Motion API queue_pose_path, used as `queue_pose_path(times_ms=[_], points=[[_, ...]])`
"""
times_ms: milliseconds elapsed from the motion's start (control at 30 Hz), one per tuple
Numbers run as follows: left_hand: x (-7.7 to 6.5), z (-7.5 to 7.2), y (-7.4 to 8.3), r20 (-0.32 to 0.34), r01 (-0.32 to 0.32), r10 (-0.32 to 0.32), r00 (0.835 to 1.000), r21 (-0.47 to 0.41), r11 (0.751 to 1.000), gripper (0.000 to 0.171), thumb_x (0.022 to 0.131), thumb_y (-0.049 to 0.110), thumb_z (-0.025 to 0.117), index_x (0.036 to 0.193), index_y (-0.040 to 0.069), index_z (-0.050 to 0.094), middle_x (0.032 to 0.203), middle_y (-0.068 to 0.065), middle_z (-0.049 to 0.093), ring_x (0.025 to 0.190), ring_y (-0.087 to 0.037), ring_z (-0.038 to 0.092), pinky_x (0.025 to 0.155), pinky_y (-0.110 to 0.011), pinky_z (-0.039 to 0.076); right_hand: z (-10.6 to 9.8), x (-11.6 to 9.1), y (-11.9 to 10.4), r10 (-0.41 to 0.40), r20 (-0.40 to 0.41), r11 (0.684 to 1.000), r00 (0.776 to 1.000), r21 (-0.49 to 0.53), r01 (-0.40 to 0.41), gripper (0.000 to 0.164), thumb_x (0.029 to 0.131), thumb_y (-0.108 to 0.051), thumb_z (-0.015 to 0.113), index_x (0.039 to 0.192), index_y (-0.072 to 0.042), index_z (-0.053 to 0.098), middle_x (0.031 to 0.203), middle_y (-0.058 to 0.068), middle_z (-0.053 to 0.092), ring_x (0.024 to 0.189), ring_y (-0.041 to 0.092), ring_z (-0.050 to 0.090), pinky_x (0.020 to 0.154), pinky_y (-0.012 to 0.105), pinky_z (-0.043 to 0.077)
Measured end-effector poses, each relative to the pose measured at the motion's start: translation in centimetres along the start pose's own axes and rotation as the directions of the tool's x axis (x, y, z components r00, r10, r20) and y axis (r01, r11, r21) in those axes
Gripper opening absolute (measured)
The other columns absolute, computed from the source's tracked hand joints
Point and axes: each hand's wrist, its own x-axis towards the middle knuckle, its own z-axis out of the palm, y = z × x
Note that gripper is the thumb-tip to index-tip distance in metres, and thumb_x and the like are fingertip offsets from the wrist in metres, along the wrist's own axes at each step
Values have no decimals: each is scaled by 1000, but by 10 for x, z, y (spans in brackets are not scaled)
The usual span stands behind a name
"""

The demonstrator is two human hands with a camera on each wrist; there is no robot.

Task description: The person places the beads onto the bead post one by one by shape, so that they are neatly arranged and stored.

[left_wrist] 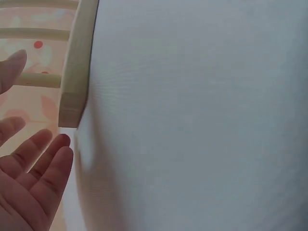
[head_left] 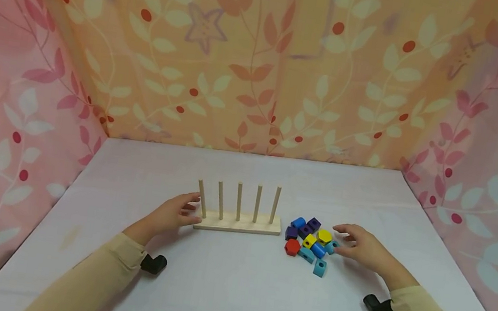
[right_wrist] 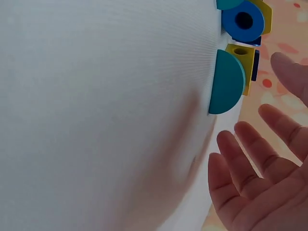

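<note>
A wooden rack (head_left: 239, 224) with several upright pegs (head_left: 239, 201) stands in the middle of the table. My left hand (head_left: 174, 212) is at its left end, fingers spread; in the left wrist view the left hand (left_wrist: 36, 178) has its fingertips close to the end of the base (left_wrist: 77, 72). Right of the rack lies a pile of wooden beads: a red one (head_left: 292, 247), yellow (head_left: 324, 236), dark purple (head_left: 313, 224), blue (head_left: 318, 250) and teal (head_left: 319, 268). My right hand (head_left: 362, 247), fingers apart and holding nothing, is beside the pile, near a teal half-round bead (right_wrist: 227, 83).
A white cloth covers the table (head_left: 229, 296). Patterned fabric hangs at the back (head_left: 260, 72) and on both sides. A black wrist device (head_left: 153, 264) sits at the left sleeve, and another black device (head_left: 378, 306) at the right.
</note>
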Motion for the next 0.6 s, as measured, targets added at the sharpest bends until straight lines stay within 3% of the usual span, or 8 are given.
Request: queue_pose_path(times_ms=[167, 300, 600], points=[[3, 6, -4, -16, 65, -65, 998, 12, 998, 61, 76, 23, 74, 128, 2, 49, 114, -13, 58, 97, -23, 57, 81, -36, 46, 5, 3, 6, 87, 28, 995, 996, 54, -88, 49, 77, -24, 73, 119, -4, 55, 117, 16, 56, 99, 31, 54, 83, 44, 47], [5, 11, -8, -35, 97, -97, 995, 6, 995, 55, 75, 20, 76, 123, 3, 55, 99, -7, 60, 84, -15, 54, 69, -29, 43, 8, 5, 9, 128, 37, 989, 991, 69, -130, 43, 77, -21, 73, 114, -4, 58, 113, 13, 58, 94, 25, 53, 82, 42, 48], [6, 14, -13, -84, 144, -145, 986, -20, 989, 51, 74, 16, 76, 121, 6, 58, 102, -6, 60, 84, -15, 55, 68, -27, 43, 10, 8, 13, 120, 21, 991, 992, 53, -121, 24, 77, -13, 72, 99, -9, 62, 99, 7, 53, 86, 22, 47, 75, 35, 45]])
